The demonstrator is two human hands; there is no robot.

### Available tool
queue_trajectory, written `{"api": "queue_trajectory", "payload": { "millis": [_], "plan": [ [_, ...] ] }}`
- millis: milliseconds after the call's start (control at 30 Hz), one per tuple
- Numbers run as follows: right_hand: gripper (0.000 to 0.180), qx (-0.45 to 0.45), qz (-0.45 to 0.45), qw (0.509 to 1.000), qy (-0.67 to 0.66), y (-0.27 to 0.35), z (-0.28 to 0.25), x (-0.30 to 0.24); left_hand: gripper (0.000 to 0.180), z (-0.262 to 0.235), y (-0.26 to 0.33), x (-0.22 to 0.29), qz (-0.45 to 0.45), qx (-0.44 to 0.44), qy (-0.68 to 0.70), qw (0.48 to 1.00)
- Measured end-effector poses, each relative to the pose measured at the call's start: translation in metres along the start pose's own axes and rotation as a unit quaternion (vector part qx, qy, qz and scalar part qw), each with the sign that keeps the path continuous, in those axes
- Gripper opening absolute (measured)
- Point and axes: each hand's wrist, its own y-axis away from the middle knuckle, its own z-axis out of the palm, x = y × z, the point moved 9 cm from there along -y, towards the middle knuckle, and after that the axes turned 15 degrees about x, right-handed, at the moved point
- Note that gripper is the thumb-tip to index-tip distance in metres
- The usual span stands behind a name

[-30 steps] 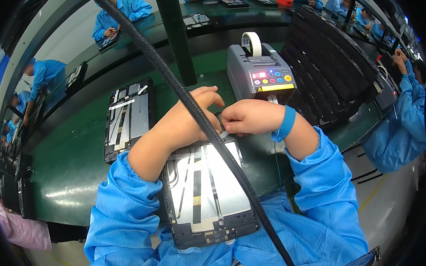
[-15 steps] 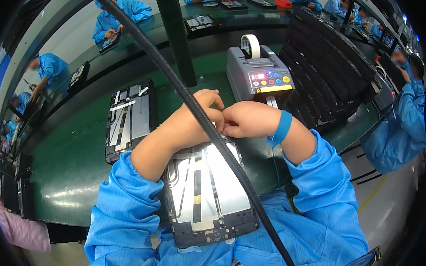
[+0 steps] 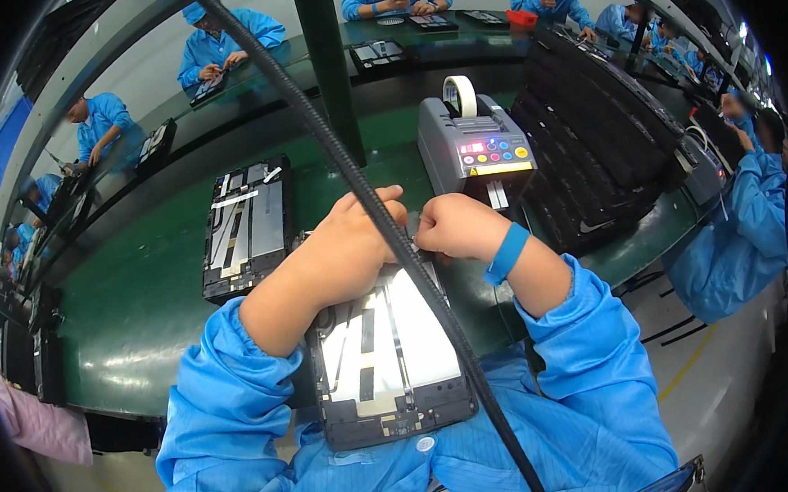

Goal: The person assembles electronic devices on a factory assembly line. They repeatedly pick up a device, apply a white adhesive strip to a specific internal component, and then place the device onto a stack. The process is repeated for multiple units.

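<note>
An opened tablet-like device (image 3: 433,361) lies in front of me, its bright metal inner side and black end parts facing up. Its near end reaches over my lap. My left hand (image 3: 344,244) bends over the device's far end with fingers curled; the tips are partly behind a black cable. Close beside it, my right hand (image 3: 460,224), with a blue wristband (image 3: 508,253), is pinched closed at the same far end. Whatever small thing the fingertips hold is hidden. Left of the device, a second opened device (image 3: 246,223) lies on the green table.
A braided black cable (image 3: 315,134) crosses diagonally before me. Beyond my right hand stands a grey tape dispenser (image 3: 473,142) with a tape roll (image 3: 460,96). Black panels (image 3: 586,144) are stacked to its right. A dark green post (image 3: 322,70) rises behind. Several people in blue work around.
My hands have drawn slightly apart at the fingertips, the right one shifting a little. The view has moved slightly. A co-worker at the far right of the back table has lowered an arm.
</note>
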Motion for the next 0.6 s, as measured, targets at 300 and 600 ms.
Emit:
{"api": "queue_trajectory", "payload": {
  "millis": [300,600],
  "plan": [
    [0.043,0.173,-0.036,0.922,-0.345,0.078,0.011,0.046,0.09,-0.049,0.111,0.009,-0.291,0.068,0.052,0.953],
    [0.095,0.058,-0.177,0.946,-0.265,0.146,0.025,-0.034,0.116,-0.042,0.138,0.049,-0.399,0.234,0.47,0.751]
  ]
}}
